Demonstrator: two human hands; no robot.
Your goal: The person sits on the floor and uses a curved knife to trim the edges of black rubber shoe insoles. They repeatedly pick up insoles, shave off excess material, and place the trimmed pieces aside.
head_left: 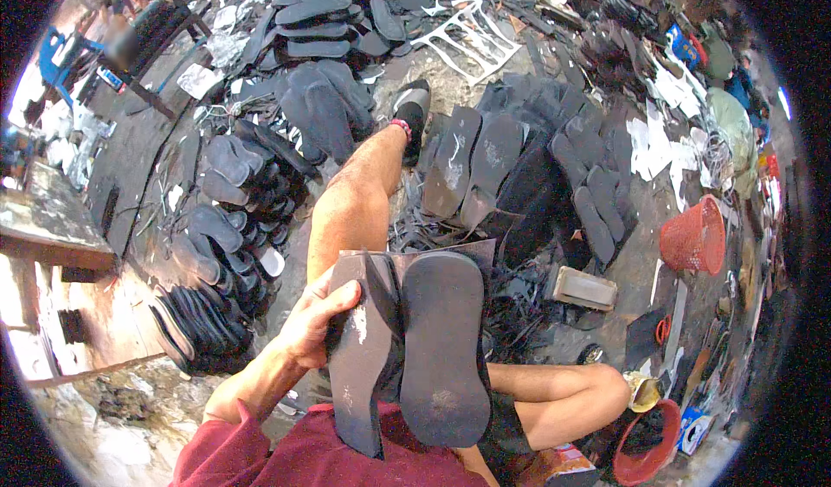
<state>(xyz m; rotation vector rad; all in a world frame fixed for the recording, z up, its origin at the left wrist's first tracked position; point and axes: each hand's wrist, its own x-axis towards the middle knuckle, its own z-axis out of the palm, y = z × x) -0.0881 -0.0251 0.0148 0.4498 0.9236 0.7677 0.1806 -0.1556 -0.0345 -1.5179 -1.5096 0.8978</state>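
Observation:
My left hand (pixel 313 318) is closed on a dark sheet piece (pixel 357 357) at its left edge, the thumb lying on the front face. The piece has a wavy inner edge and pale scuffs. Beside it, in front of my maroon shirt, is a smooth black shoe sole (pixel 443 340), upright and facing me. A strip of the sheet shows above the sole's top. Whether sole and sheet are joined cannot be made out. A bit of my right forearm shows at the lower edge; my right hand is hidden behind the sole.
Stacks of black soles (pixel 225 236) lie on the left, more soles (pixel 312 24) ahead. Dark sheets (pixel 498 154) are piled beyond my knees. A pale block (pixel 585 289), a red basket (pixel 692 234) and a red ring-shaped rim (pixel 647 444) are on the right. A wooden table (pixel 56 249) stands left.

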